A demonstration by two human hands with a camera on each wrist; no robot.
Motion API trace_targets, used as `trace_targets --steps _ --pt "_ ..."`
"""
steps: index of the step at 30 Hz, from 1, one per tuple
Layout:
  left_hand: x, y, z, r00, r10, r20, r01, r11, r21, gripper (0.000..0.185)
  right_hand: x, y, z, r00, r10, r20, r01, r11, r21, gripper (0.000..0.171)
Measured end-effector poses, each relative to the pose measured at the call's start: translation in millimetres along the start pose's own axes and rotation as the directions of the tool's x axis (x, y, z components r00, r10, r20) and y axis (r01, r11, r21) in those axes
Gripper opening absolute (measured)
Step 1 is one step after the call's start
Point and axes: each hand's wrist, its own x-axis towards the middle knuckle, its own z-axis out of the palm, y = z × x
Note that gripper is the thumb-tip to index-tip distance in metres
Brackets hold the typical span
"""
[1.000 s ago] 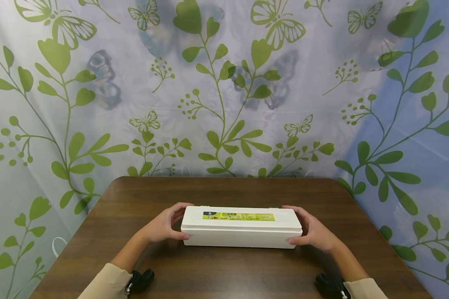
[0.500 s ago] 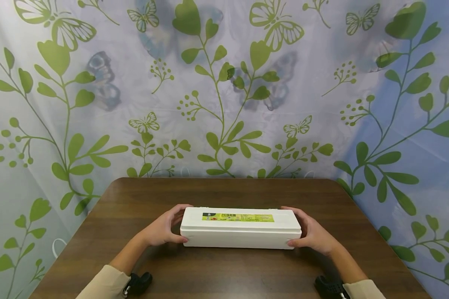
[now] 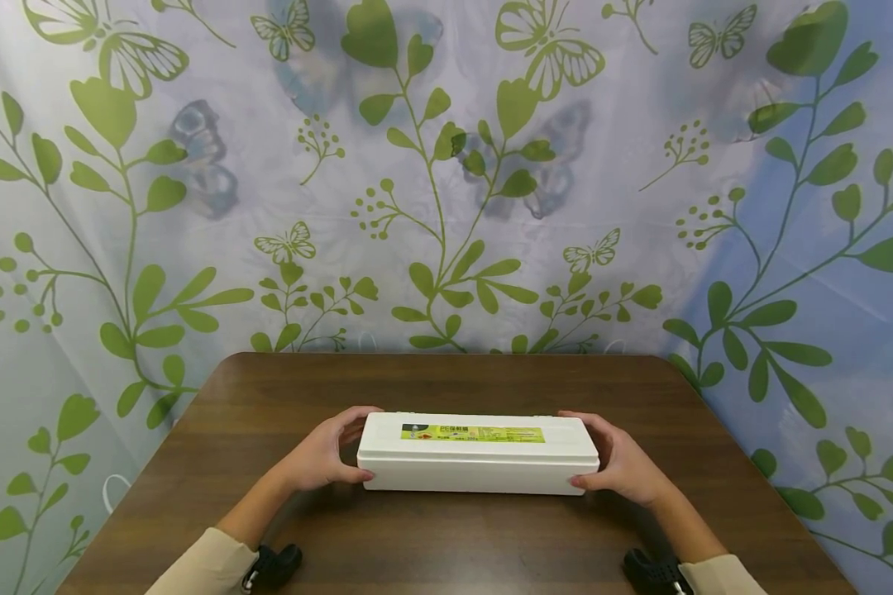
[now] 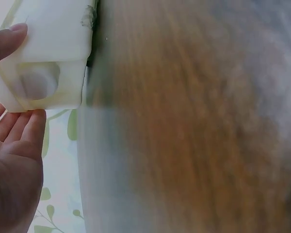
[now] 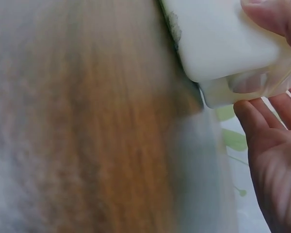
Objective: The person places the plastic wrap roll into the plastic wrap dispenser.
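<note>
A long white cling film box (image 3: 476, 474), with a yellow-green printed label (image 3: 472, 434) on its lid, lies crosswise near the middle of the brown table. Its lid is down. My left hand (image 3: 318, 453) grips the left end, thumb at the front face and fingers round the back. At the opposite end my right hand (image 3: 629, 464) holds it the same way. In the left wrist view, the end wall of the box (image 4: 46, 80) has a round recess between thumb and fingers. The right wrist view shows the other end of the box (image 5: 218, 43) under the right thumb.
The wooden table (image 3: 446, 545) has rounded far corners. Behind it hangs a pale curtain (image 3: 432, 207) with green leaves and butterflies. Black straps (image 3: 274, 567) sit at both wrists, below beige sleeves. A white loop (image 3: 115, 492) shows beside the table's left edge.
</note>
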Motion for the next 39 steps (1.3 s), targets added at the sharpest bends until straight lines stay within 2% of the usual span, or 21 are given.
trace_targets --steps 8,15,18,22,25,33,39 --pt "-0.1 0.0 1.4 1.0 0.01 0.005 -0.01 1.0 -0.014 0.087 -2.0 3.7 -1.4 1.0 -0.029 -0.011 0.029 0.999 -0.014 0.089" --pt "0.9 -1.1 0.1 0.998 0.025 0.055 -0.023 0.999 -0.035 0.088 -2.7 4.0 -1.0 0.999 0.022 0.032 -0.023 1.0 0.021 0.098" --pt "0.9 -2.1 -0.1 0.997 0.035 0.073 -0.031 0.998 -0.056 0.087 -4.1 1.6 -0.9 0.998 0.05 0.041 -0.051 0.998 0.032 0.092" --pt "-0.1 -2.4 -0.2 0.998 0.005 0.07 0.002 0.995 -0.099 0.079 -3.9 -3.2 -1.0 0.997 0.058 0.043 -0.061 0.996 0.059 0.076" --pt "-0.3 -1.0 0.0 0.998 -0.031 0.063 0.039 0.991 -0.127 0.07 -2.9 -6.4 -2.0 0.998 0.051 0.041 -0.054 0.995 0.079 0.07" --pt "0.0 6.1 -1.7 0.995 -0.082 0.063 0.09 0.985 -0.144 0.071 -0.7 -7.3 -4.3 0.998 0.034 0.047 -0.038 0.995 0.097 0.071" --pt "-1.3 7.3 -2.1 0.996 -0.063 0.065 0.072 0.986 -0.147 0.075 1.5 -6.6 -3.9 0.998 0.018 0.067 -0.025 0.993 0.113 0.078"
